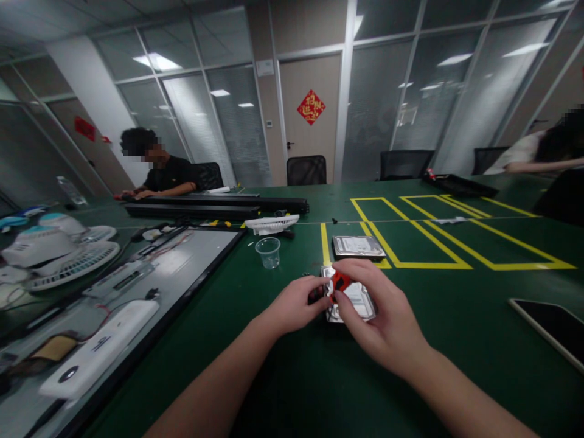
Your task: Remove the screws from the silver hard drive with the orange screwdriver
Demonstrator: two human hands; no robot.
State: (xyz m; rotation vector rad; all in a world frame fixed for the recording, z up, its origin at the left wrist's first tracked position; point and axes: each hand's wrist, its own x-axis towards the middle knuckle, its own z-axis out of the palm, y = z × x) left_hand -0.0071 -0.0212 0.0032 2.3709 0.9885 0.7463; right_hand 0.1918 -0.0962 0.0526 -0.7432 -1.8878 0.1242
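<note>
Above a silver hard drive point(360, 304) lying on the green table, a small red and black tool point(340, 281) is pinched between the thumb and fingers of my right hand point(387, 316). My left hand point(294, 304) has its thumb and forefinger closed at the tool's dark left side; the fingers hide much of it, so its exact kind does not show. Both hands partly cover that drive. A second hard drive point(358, 246), label side up, lies just behind it, partly on yellow tape.
Left of my hands stand a clear plastic cup point(268, 252) and a large opened panel point(191, 255). White fan parts point(73, 255) and long black bars point(219, 208) lie beyond. A phone point(554, 328) rests at right. A person point(171, 173) sits across; another is far right.
</note>
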